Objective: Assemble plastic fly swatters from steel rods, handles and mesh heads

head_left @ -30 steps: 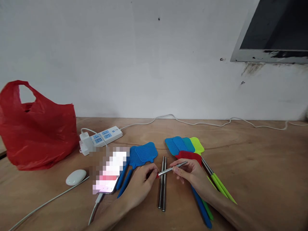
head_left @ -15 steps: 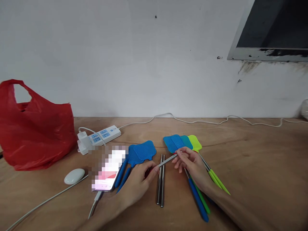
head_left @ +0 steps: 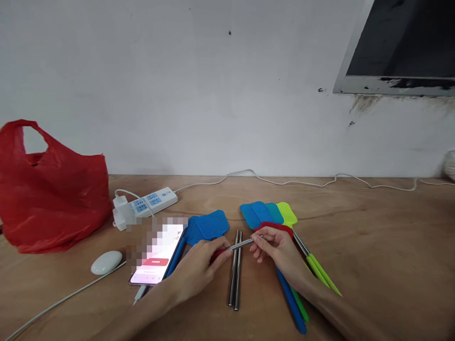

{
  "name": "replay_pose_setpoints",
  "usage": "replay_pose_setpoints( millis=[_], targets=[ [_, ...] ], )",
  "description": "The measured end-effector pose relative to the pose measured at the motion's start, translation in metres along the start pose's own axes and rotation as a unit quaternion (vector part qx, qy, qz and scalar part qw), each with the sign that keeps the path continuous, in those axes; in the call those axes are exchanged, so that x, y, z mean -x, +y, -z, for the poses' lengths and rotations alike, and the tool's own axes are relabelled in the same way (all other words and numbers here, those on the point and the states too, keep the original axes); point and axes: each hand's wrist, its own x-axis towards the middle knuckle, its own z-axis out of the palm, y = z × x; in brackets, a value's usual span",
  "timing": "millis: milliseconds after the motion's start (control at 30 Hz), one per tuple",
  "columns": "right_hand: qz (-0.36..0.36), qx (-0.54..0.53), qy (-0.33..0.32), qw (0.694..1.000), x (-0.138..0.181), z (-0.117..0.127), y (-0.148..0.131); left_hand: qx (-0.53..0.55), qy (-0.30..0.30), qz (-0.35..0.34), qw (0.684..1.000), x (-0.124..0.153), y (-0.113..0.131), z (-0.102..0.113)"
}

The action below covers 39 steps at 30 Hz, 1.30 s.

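1. I see the left hand (head_left: 199, 267) curled shut around the red grip (head_left: 216, 255) at one end of a thin steel rod (head_left: 240, 245).
2. The right hand (head_left: 279, 248) pinches the rod's other end between thumb and fingertips, with the other fingers loosely bent.
3. The rod is held just above the wooden table (head_left: 373, 237), tilted up toward the right and crossing over two loose steel rods (head_left: 234, 279) that lie side by side.
4. A red swatter head (head_left: 275, 228) sits right behind the right hand. I can't tell if it's joined to the rod.
5. Blue fly swatters (head_left: 209, 225) lie just left of the loose rods. A fan of blue, teal and lime swatters (head_left: 265, 213) lies on the right.
6. Further left are a lit phone (head_left: 158, 260), a power strip (head_left: 147, 201) and a red plastic bag (head_left: 53, 189).
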Motion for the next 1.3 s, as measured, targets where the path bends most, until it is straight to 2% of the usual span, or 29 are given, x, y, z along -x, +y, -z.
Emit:
replay_pose_setpoints(
  millis=[100, 133, 167, 200, 233, 333, 367, 433, 600, 867, 967, 1300],
  targets=[
    [0.022, 0.057, 0.006, 0.998, -0.007, 0.012, -0.009, -0.018, 0.002, -0.001, 1.0, 0.001, 0.004, 0.001],
    [0.065, 0.131, 0.029, 0.989, -0.01, 0.018, -0.014, -0.026, 0.004, 0.0, 1.0, 0.001, 0.005, 0.001],
    [0.112, 0.223, 0.051, 0.967, -0.013, 0.026, -0.018, -0.036, 0.005, 0.002, 0.999, 0.001, 0.005, 0.001],
    [0.154, 0.313, 0.079, 0.934, -0.016, 0.035, -0.022, -0.046, 0.006, 0.004, 0.999, 0.002, 0.004, 0.0],
    [0.191, 0.397, 0.081, 0.894, -0.019, 0.043, -0.026, -0.056, 0.006, 0.006, 0.998, 0.002, 0.003, 0.0],
    [0.259, 0.547, -0.034, 0.795, -0.022, 0.064, -0.028, -0.086, 0.008, 0.009, 0.996, 0.006, -0.002, 0.001],
    [0.26, 0.579, -0.054, 0.771, -0.022, 0.069, -0.026, -0.094, 0.007, 0.007, 0.995, 0.007, -0.003, 0.001],
    [0.248, 0.611, -0.067, 0.749, -0.02, 0.073, -0.02, -0.108, 0.004, 0.0, 0.994, 0.009, -0.006, 0.003],
    [0.223, 0.615, -0.085, 0.751, -0.015, 0.067, -0.01, -0.127, 0.006, -0.014, 0.992, 0.01, -0.009, 0.002],
    [0.192, 0.57, -0.094, 0.794, -0.014, 0.065, -0.008, -0.153, 0.008, -0.019, 0.988, 0.014, -0.013, -0.007],
    [0.183, 0.565, -0.092, 0.799, -0.012, 0.064, -0.008, -0.167, 0.009, -0.022, 0.986, 0.016, -0.015, -0.008],
    [0.206, 0.52, -0.094, 0.824, -0.002, 0.062, -0.012, -0.152, 0.0, -0.015, 0.988, 0.021, -0.018, -0.002]
  ],
)
